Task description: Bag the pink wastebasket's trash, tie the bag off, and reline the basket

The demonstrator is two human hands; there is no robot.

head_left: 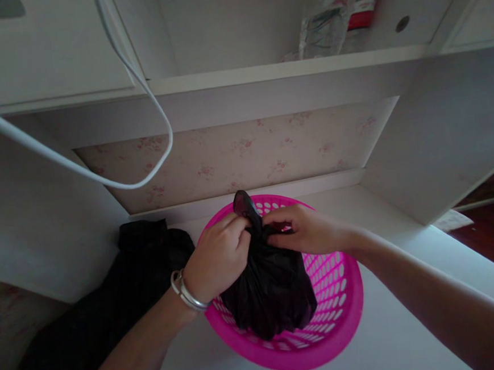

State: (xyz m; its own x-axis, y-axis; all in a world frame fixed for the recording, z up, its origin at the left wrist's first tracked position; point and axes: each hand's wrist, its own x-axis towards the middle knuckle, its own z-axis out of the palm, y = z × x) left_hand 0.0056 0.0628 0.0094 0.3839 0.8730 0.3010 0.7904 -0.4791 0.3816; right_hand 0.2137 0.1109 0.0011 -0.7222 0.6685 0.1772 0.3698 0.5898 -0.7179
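A black plastic bag (272, 288) sits bunched inside a pink perforated basket (342, 337), its gathered neck and a loop of film sticking up near the back rim. My left hand (222, 255), with silver bracelets at the wrist, is closed around the left side of the bag's neck. From the right, my right hand (302, 229) pinches the same neck between thumb and fingers. Both hands are over the basket and close together. What the bag contains is hidden.
Dark cloth or bagging (124, 308) lies left of the basket on the white surface (394, 310). A white cable (136, 185) hangs in a loop at upper left. Above, a white shelf (264, 72) holds clear packaging (323, 33) and a red-and-green bottle (363, 5). White panels stand on both sides.
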